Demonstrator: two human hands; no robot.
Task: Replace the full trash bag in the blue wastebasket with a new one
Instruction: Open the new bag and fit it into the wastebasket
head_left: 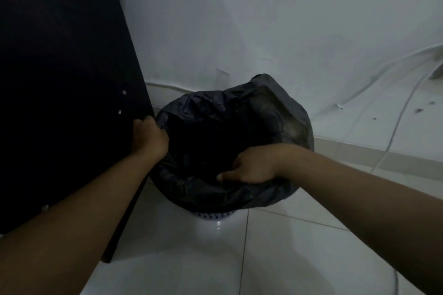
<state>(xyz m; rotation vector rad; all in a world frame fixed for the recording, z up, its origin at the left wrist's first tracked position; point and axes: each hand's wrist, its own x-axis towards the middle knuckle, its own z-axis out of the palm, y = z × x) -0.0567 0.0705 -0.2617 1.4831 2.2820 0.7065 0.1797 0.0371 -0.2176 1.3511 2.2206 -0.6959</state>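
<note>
While the black trash bag [227, 141] sits in the wastebasket [214, 215] with its mouth folded out over the rim, only a narrow strip of the wastebasket's perforated blue wall shows below the plastic, on its near side. The left hand [149, 135] is at the wastebasket's left edge, fingers curled tight round the bag's rim there. The right hand [249, 167] is at the near edge of the wastebasket, fingers bent and gripping a fold of the bag's film. On the far right side of the wastebasket the bag rises in a crumpled peak above the rim; its inside is too dark to tell what it holds. A tall dark panel [67, 103] stands just left of the wastebasket, a white wall [263, 19] lies behind it, and it rests on a glossy tiled floor [275, 246]. A thin white cable [393, 132] trails well to the right of the wastebasket.
</note>
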